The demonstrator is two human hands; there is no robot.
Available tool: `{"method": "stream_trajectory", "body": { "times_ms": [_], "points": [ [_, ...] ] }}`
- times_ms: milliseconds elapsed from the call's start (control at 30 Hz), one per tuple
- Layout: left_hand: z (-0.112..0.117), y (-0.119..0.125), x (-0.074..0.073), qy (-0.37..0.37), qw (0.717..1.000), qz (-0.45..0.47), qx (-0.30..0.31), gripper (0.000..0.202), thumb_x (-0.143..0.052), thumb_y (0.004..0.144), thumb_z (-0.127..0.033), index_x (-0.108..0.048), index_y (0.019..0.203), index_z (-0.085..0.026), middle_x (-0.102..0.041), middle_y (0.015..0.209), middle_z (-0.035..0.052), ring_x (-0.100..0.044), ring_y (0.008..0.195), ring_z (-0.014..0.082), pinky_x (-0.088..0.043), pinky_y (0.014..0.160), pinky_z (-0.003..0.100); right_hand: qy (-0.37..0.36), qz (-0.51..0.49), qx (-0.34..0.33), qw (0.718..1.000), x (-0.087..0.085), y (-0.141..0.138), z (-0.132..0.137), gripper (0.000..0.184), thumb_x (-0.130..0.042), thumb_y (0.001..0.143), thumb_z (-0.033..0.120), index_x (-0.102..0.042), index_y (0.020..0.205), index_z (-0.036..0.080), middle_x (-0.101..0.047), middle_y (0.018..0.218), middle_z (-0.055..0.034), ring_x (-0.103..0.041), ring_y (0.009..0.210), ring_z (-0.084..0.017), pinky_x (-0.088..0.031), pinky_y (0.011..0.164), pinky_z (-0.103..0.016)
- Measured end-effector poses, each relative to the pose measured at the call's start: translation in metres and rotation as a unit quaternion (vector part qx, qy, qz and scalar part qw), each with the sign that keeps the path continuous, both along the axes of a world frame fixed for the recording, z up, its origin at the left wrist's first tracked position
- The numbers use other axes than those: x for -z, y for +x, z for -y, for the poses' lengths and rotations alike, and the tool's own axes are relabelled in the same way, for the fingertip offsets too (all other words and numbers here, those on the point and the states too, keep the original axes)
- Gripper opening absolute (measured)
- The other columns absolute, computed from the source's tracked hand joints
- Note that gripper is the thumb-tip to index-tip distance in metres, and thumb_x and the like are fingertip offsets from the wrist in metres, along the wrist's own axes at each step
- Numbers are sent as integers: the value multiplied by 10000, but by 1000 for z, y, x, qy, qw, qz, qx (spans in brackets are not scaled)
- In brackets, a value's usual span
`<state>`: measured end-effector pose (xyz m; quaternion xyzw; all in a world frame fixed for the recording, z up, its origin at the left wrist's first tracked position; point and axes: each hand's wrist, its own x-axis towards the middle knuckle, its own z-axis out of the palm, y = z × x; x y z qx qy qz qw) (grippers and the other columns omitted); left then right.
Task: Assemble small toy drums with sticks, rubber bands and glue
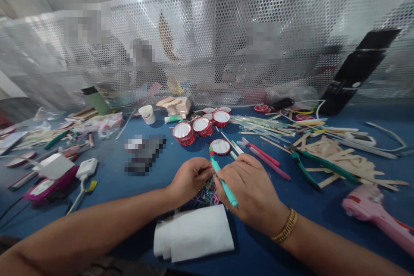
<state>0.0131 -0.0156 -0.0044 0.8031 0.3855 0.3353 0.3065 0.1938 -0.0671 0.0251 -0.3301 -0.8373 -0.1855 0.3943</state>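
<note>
My right hand point(249, 192) is closed round a teal pen-like tool point(223, 181) with a red and green tip pointing up and away. My left hand point(190, 177) is closed in a pinch right beside the tool's tip, over a small tangle of multicoloured strips point(204, 196) on the blue table point(129, 185). What the left fingers pinch is too small to make out. A folded white cloth point(194, 233) lies just in front of both hands. A gold bracelet point(285, 227) is on my right wrist.
Several red-rimmed round lids point(202, 127) sit behind the hands, with pink sticks point(268, 159), green-handled pliers point(318, 164) and wooden sticks point(346, 157) to the right. A pink glue gun point(375, 211) lies at far right. A white cup point(147, 114), charger point(86, 169) and perforated metal screen point(226, 39) stand behind.
</note>
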Motion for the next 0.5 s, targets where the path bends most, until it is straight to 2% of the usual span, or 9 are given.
{"method": "stream_trajectory", "body": {
  "times_ms": [200,400,500],
  "points": [
    [1,0,-3,13,1000,-10,2,353,-520,931,-309,-502,617,-149,-471,634,-25,-419,631,104,-315,598,223,-5,-10,20,1000,-1,2,1,158,-504,916,175,-559,768,188,-610,662,-13,-537,653,-161,-399,792,-364],
    [1,0,-4,12,1000,-16,-5,376,-512,905,-237,-394,556,-160,-385,600,-40,-365,601,96,-281,568,227,1,0,-3,1000,-2,1,2,168,-515,913,180,-550,749,185,-604,658,-14,-550,655,-163,-403,772,-364],
    [1,1,-4,15,1000,-18,-9,372,-511,906,-248,-415,558,-157,-402,603,-38,-372,608,98,-280,569,228,-6,7,-1,1000,-1,0,0,177,-510,913,178,-542,739,186,-596,657,-13,-544,651,-159,-397,768,-358]
  ]
}}
